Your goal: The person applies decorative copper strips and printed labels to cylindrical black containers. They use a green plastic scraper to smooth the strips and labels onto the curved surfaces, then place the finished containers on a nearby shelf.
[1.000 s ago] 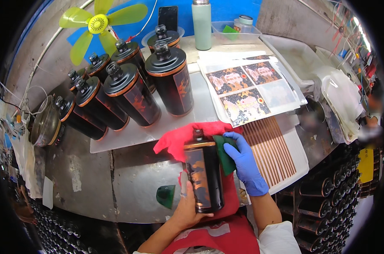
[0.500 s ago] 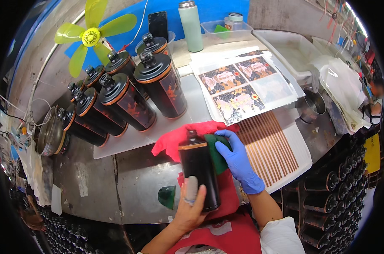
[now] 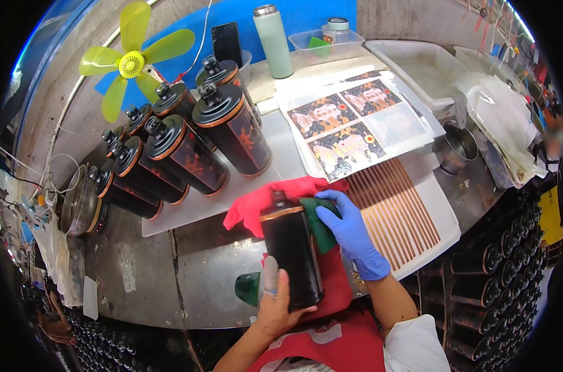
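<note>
A glossy black bottle [image 3: 289,257] with a copper band round its shoulder leans over the near table edge. My left hand [image 3: 280,307] grips it low down, one digit wrapped in a pale covering; some fingers are hidden by the bottle. On my right hand [image 3: 354,234] is a blue glove. Its fingers hold a dark green piece [image 3: 320,228], seemingly cloth, against or close beside the bottle's right side. Under these lies a red cloth [image 3: 250,204]. Left of the bottle, a dark green curved plate [image 3: 247,289], like a scraper, rests on the metal table [image 3: 213,260].
Several patterned black bottles [image 3: 232,130] stand on a white board at the left, before a yellow-green fan [image 3: 131,64]. Printed sheets [image 3: 356,124] and copper strips [image 3: 396,217] lie to the right. A metal pot [image 3: 458,149] and a white tub [image 3: 412,74] sit beyond.
The bottle has shifted slightly left and my left hand has slid a little down it. My right hand stays on the green piece. The whole view has turned a little.
</note>
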Action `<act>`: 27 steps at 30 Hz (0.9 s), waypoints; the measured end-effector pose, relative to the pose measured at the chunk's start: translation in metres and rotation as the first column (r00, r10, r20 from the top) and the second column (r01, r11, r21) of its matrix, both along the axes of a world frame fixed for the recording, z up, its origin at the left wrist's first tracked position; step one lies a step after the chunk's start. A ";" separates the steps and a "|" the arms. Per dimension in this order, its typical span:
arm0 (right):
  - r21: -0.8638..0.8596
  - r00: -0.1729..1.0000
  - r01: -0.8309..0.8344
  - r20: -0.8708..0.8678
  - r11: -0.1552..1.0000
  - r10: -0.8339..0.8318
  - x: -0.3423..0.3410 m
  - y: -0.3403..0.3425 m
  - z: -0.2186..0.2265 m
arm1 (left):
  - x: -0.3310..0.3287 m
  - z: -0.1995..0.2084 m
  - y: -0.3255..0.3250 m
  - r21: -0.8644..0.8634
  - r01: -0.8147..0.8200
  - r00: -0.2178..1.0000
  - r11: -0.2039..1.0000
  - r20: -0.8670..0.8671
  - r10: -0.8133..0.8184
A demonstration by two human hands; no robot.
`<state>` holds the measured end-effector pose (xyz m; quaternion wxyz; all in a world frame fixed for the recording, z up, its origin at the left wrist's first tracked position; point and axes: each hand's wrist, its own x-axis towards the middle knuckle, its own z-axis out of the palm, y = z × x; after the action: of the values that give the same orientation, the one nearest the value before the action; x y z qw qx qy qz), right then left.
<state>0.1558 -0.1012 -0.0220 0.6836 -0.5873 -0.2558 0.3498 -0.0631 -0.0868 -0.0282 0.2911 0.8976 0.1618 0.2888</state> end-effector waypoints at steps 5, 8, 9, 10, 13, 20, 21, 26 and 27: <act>-0.043 0.999 0.033 -0.040 0.999 -0.034 0.003 -0.007 0.008 | -0.018 -0.006 0.002 -0.252 0.014 0.996 0.968 -0.079 -0.035; 0.038 0.988 0.048 0.148 0.998 -0.053 -0.009 0.007 0.032 | -0.001 0.013 -0.008 -0.041 -0.065 0.992 0.997 -0.112 0.061; 0.004 0.987 0.036 0.154 0.999 -0.036 -0.011 0.009 0.032 | 0.009 0.013 -0.007 0.052 -0.129 0.983 0.990 -0.126 0.135; 0.009 0.994 0.015 0.112 1.000 -0.016 -0.006 0.008 0.020 | 0.017 0.017 -0.007 -0.543 -0.166 0.985 0.823 -0.058 0.161; -0.039 0.992 0.010 -0.128 0.999 -0.015 0.007 -0.021 0.000 | 0.031 0.037 -0.006 -0.974 -0.071 0.958 -0.215 -0.126 0.256; -0.255 0.759 0.544 -0.256 0.799 -0.598 0.059 -0.175 -0.026 | -0.010 -0.012 -0.006 -0.447 0.001 1.000 0.894 0.024 0.011; -0.330 0.734 0.617 -0.085 0.714 -0.674 0.074 -0.203 -0.036 | -0.007 -0.008 -0.007 -0.446 0.008 0.999 0.895 0.035 0.008; -0.424 0.527 0.848 0.726 0.317 -0.441 0.118 -0.242 -0.064 | -0.005 -0.009 -0.004 -0.434 0.021 0.999 0.901 0.042 -0.003; -0.406 0.468 0.881 0.827 0.243 -0.312 0.119 -0.233 -0.060 | -0.006 -0.013 -0.001 -0.430 0.016 0.999 0.903 0.042 0.002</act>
<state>0.2744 -0.3338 -0.0821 0.2910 -0.9521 0.0036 -0.0937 -0.0694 -0.0881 -0.0407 0.4862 0.8058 0.2123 0.2633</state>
